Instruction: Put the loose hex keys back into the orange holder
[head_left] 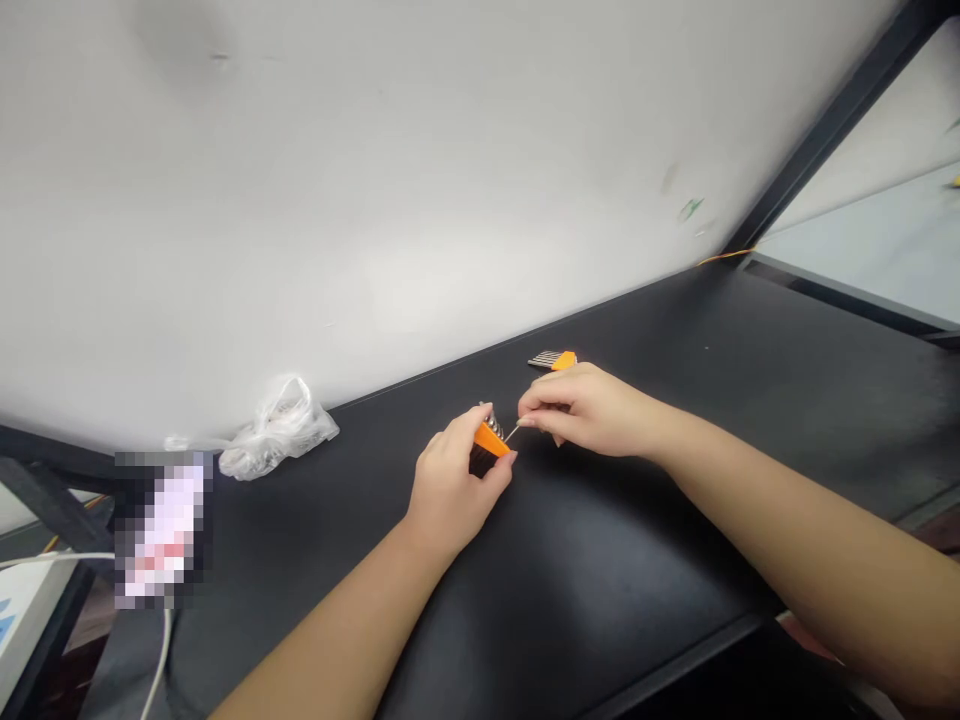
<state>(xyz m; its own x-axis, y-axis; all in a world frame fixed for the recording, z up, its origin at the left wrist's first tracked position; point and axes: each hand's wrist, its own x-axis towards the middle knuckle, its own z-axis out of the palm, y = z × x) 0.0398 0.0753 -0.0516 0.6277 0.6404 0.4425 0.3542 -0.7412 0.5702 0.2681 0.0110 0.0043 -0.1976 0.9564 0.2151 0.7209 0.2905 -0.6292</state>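
Observation:
My left hand grips an orange hex key holder between thumb and fingers, just above the black table. Shiny metal key ends show along the holder's far side. My right hand is closed in a pinch on a thin metal hex key, whose other end meets the holder; whether it sits inside a slot I cannot tell. Right behind this hand lies a second orange holder with several thin metal rods pointing left, partly covered by the hand.
A crumpled clear plastic bag lies on the black table near the wall. At the left, a blurred-out object stands by a white cable. A dark frame post rises at the back right.

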